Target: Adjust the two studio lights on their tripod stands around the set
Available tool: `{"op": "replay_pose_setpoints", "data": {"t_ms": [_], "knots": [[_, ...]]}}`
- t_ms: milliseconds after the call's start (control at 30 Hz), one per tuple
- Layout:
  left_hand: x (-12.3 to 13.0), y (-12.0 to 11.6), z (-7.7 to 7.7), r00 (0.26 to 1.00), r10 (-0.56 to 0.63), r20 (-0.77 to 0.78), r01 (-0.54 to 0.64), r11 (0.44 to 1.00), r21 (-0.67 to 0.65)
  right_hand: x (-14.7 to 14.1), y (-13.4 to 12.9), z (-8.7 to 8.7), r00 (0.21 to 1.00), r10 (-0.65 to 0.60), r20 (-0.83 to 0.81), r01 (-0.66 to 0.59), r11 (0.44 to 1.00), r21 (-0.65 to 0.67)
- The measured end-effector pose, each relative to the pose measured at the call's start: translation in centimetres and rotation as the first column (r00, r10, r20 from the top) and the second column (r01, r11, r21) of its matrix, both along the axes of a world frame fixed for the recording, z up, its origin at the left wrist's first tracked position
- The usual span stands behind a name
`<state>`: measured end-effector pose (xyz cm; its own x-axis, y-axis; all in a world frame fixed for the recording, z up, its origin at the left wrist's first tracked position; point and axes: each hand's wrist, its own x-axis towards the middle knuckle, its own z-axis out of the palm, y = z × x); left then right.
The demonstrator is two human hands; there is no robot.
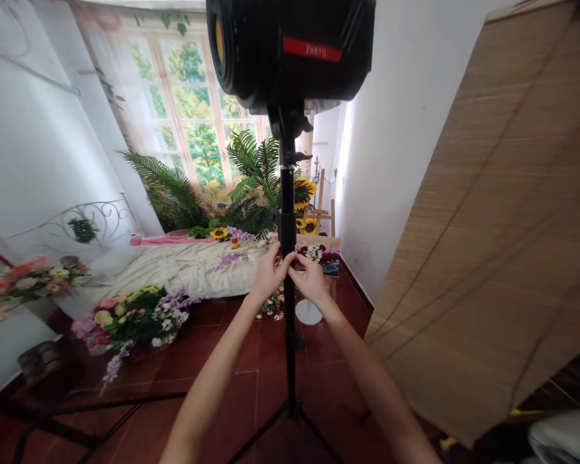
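A black studio light (290,58) with a red label reading ZHEYU tops an upright black light stand (290,367) in front of me. My left hand (269,276) is closed at the stand's pole from the left, fingers partly behind it. From the right, my right hand (311,280) pinches at the same height, its fingertips meeting my left thumb at the pole. Whether a knob sits between the fingertips is hidden. Just above both hands is a thicker black collar (287,229) on the pole.
A bed with a cream cover (174,270) and flowers stands behind the stand. Flower arrangements (135,319) fill the left. A hanging woven blind (483,212) rises close on the right. Black stand legs (91,438) cross the lower left floor. A white round base (309,312) stands behind my hands.
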<state>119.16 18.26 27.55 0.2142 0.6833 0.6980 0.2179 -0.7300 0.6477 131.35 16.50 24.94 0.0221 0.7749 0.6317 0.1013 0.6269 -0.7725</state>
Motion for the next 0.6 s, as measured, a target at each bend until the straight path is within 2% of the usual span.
{"op": "replay_pose_setpoints", "data": {"t_ms": [167,367,500,600], "knots": [[0.4,0.2,3.1,0.999,-0.014,0.042,0.012,0.999,0.029,0.2,0.3,3.0,0.999,-0.033,0.032,0.03,0.997,0.073],[1.0,0.4,5.8,0.997,0.008,0.07,-0.013,0.997,0.07,0.3,1.1,5.3,0.995,-0.087,0.044,0.079,0.985,0.156],[1.1,0.8,6.3,0.998,0.018,0.067,-0.023,0.997,0.072,0.4,1.2,6.0,0.985,-0.145,0.097,0.125,0.976,0.181],[0.6,0.5,5.3,0.998,-0.03,0.063,0.027,0.998,0.05,0.5,1.0,6.2,0.984,-0.13,0.119,0.108,0.978,0.176]]}}
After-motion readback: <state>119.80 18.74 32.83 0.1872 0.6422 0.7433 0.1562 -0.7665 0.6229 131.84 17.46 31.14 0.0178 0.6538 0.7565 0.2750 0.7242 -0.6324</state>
